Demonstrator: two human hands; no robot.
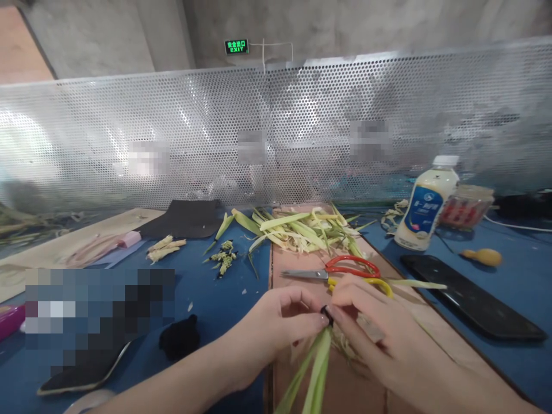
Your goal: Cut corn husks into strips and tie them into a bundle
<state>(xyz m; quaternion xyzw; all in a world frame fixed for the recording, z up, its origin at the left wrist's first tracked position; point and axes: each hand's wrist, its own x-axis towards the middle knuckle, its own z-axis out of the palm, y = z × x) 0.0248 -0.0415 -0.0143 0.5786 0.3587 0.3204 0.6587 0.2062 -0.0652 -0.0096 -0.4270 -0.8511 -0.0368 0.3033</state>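
My left hand and my right hand meet over a brown board, fingers pinched together on the top end of a bundle of green leaf strips. A small black band sits at the pinch point between both hands' fingertips. The strips hang down toward me. Just beyond my hands lie red-handled scissors and a yellow-handled pair partly behind my right hand. A pile of green and pale leaf strips lies at the board's far end.
A white bottle with a blue label and a plastic box stand at the right. A black phone lies right of the board. Small leaf bits, a black cloth and a black lump lie left. A perforated metal screen backs the table.
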